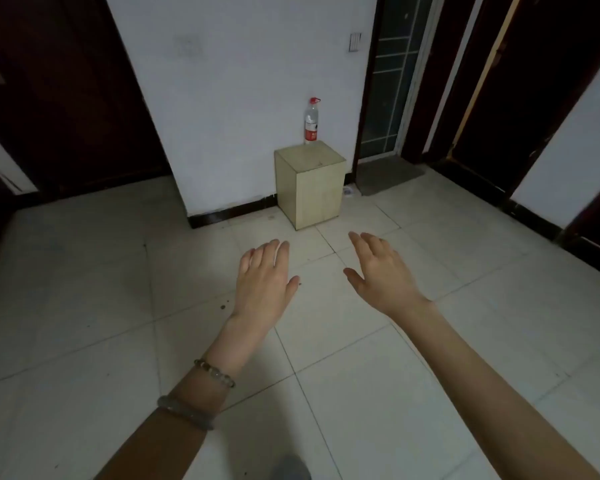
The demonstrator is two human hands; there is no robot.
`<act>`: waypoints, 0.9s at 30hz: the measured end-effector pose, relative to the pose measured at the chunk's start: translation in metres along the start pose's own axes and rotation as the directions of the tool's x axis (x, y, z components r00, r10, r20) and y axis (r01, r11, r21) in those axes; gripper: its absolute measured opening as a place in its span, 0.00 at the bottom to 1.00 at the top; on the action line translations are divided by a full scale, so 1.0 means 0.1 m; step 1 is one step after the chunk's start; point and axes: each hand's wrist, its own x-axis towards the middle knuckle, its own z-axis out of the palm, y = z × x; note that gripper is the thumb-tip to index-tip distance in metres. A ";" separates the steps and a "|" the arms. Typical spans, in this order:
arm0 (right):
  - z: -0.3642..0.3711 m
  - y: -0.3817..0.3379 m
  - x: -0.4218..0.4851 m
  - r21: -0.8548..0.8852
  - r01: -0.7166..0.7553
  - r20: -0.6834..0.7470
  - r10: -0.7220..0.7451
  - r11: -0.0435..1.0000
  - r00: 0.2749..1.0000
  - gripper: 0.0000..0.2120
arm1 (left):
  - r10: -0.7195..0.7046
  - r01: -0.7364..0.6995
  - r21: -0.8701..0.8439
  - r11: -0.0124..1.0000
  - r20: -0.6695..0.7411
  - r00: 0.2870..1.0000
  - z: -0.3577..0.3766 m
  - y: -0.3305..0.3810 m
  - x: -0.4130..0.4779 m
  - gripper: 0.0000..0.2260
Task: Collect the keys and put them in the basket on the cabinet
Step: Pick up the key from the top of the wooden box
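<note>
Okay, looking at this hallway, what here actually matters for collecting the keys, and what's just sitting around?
For the job:
left hand, open and empty
right hand, open and empty
No keys or basket are in view.

Just there:
clear plastic bottle with red cap
small beige wooden box
grey doormat

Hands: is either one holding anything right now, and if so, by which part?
Nothing is held. The left hand and right hand are both open and empty, fingers spread, stretched out above the floor.
</note>
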 end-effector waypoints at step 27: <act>0.49 1.39 3.48 0.040 -0.066 -0.018 0.067 0.997 0.998 0.29 | 0.041 -0.037 -0.048 0.998 0.086 0.995 1.60 -0.77 3.68 0.25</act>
